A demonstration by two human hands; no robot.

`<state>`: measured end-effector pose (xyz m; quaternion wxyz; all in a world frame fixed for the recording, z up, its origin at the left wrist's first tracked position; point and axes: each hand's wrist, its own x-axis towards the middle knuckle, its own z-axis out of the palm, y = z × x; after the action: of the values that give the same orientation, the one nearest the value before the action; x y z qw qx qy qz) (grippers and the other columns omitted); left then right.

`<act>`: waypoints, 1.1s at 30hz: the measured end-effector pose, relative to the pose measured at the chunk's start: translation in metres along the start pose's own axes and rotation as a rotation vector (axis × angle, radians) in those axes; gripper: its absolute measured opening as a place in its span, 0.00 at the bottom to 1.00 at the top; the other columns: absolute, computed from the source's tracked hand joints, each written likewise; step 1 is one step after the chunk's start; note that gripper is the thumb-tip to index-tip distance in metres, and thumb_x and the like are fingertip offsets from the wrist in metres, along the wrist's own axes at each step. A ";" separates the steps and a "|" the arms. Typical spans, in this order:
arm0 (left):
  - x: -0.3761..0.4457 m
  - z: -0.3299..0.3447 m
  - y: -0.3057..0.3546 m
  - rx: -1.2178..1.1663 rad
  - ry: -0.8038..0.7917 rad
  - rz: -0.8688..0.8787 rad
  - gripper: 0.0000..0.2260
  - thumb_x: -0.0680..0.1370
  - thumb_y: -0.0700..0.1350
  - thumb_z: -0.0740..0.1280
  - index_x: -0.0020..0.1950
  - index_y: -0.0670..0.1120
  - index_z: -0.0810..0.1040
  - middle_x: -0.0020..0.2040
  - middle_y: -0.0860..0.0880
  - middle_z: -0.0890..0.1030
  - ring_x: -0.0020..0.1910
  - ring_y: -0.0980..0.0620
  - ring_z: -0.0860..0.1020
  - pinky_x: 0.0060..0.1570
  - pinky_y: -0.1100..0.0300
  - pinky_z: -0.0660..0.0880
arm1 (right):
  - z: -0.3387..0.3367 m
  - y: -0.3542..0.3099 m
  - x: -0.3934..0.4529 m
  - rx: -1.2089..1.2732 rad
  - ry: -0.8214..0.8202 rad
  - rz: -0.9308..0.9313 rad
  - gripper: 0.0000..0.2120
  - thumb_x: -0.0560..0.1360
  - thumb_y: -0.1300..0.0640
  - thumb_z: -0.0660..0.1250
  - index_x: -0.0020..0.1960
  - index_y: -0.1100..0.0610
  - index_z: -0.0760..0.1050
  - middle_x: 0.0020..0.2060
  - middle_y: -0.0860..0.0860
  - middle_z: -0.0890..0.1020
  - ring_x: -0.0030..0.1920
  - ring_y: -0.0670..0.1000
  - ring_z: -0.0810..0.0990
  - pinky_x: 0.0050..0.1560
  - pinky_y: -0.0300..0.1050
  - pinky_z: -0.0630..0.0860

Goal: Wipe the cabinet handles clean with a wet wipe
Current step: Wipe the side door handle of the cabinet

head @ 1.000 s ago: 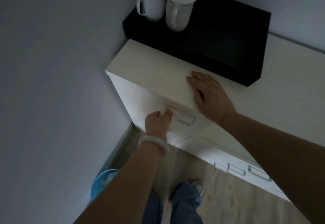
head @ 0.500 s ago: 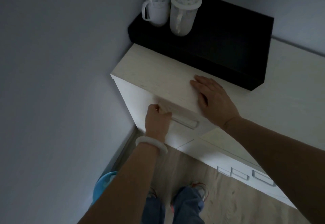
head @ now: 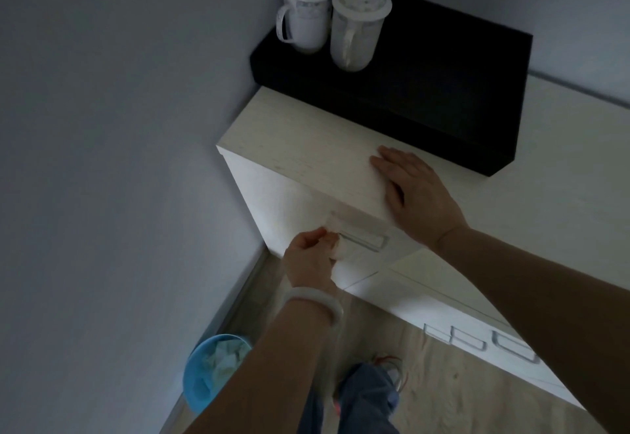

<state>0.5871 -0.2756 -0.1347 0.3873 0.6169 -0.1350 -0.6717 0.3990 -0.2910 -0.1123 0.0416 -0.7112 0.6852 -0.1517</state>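
A pale wooden cabinet point(head: 300, 147) stands in a wall corner. On its front, just under the top edge, is a rectangular handle point(head: 366, 241). My left hand point(head: 308, 259), a white bangle on its wrist, pinches a small white wet wipe point(head: 341, 248) against the handle's left end. My right hand point(head: 414, 195) lies flat with straight fingers on the cabinet top near the front edge. A lower cabinet point(head: 426, 300) to the right carries more handles point(head: 511, 348).
A black box point(head: 443, 92) sits on the cabinet top against the wall, with two white lidded cups point(head: 327, 21) on it. A blue waste bin point(head: 216, 372) with crumpled paper stands on the wood floor by the left wall. My legs are below.
My left hand with the wipe has slid along the handle and now sits at its left end. My right hand stayed flat on the cabinet top. The view shifted slightly.
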 end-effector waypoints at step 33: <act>-0.018 0.026 -0.028 -0.162 -0.128 -0.247 0.06 0.75 0.33 0.71 0.48 0.40 0.75 0.43 0.42 0.81 0.42 0.47 0.79 0.44 0.57 0.79 | 0.001 0.000 0.001 -0.001 -0.005 0.008 0.22 0.80 0.54 0.52 0.74 0.53 0.66 0.73 0.51 0.67 0.73 0.49 0.64 0.76 0.47 0.54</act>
<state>0.5520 -0.2524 -0.1346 0.3407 0.5517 -0.0278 -0.7608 0.3994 -0.2922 -0.1126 0.0438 -0.7089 0.6879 -0.1495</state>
